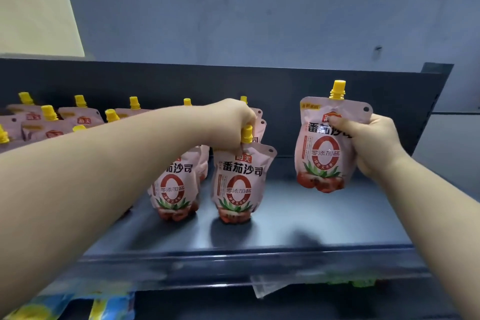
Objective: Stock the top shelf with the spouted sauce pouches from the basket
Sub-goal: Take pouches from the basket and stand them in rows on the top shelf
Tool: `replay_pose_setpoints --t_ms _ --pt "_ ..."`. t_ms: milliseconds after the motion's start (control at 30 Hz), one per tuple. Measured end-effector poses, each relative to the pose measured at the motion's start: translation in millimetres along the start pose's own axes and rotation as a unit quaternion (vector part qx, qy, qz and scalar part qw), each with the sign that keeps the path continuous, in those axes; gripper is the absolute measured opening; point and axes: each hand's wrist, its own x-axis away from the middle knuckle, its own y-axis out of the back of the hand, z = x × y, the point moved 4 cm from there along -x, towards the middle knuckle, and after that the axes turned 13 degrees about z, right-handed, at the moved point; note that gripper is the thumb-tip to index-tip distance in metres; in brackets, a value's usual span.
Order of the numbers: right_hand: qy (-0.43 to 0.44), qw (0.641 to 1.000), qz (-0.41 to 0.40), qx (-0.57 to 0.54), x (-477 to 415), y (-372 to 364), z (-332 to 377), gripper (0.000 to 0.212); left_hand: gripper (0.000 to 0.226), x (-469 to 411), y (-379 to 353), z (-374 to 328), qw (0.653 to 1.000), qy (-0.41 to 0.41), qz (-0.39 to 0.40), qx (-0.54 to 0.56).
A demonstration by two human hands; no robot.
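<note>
The left hand [233,122] is reaching across the dark, smooth metal shelf [324,218] and gripping the front pouch [239,182] at its neck, fingers curling round the ribbed yellow cap [246,134]. This soft pink pouch, pinched in at the top and bulging at its rounded base, is standing upright near the shelf's middle, and its base seems to be touching the surface, though the shadow beneath is making that hard to judge. Just beside it on the left, a neighbouring pouch [174,189] is standing upright, partly hidden by the forearm. The right hand [374,143] is clutching a second pouch [324,148] by its right edge – thumb pressing across the glossy printed front – and holding it upright over the bare right part of the shelf, apart from the others. Further left, rows of pouches [52,125] are standing packed together in front of the dark back panel [233,80], their yellow caps poking up. A grey, mottled wall [259,8] is rising behind. Below the shelf's front lip, blurred blue and yellow packets [111,306] are showing.
</note>
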Motion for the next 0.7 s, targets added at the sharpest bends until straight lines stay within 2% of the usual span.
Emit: replay_pose_setpoints --t_ms 300,700 --pt "-0.008 0.999 0.049 -0.011 -35 1 -21 0.004 0.029 -18 -5 1 0.998 0.053 0.013 0.013" --pt "-0.031 0.993 0.109 0.026 -70 -4 -49 0.004 0.039 -18 -1 -7 0.998 0.045 0.007 0.053"
